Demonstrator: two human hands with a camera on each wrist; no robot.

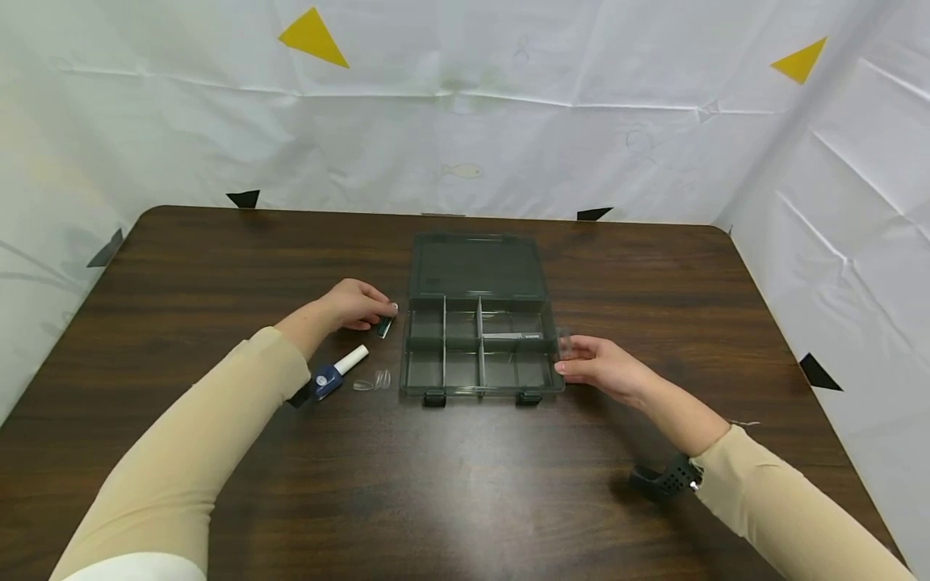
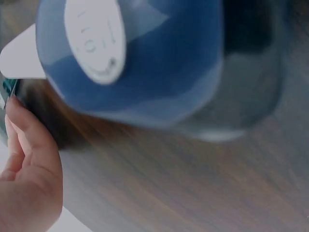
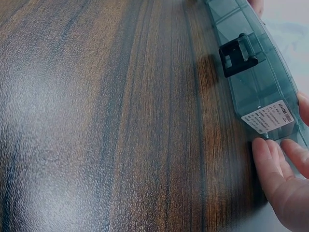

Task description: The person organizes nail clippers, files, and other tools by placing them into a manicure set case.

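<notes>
The left hand [image 1: 353,304] pinches a small dark piece [image 1: 385,327] lying on the worktop [image 1: 218,266] at the organizer box [image 1: 479,339]'s nine o'clock. The right hand [image 1: 603,367] steadies the box's three o'clock wall, fingers straight. A firmer pinch before lifting would likely help. A blue bottle [image 1: 330,377] and clear tips [image 1: 372,381] lie near, at the piece's seven o'clock; nothing bars the open compartments.

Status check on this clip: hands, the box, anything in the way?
Left hand pinches small dark item. Right hand touches open organizer box side. Blue bottle lies left of box; nothing blocking.
</notes>
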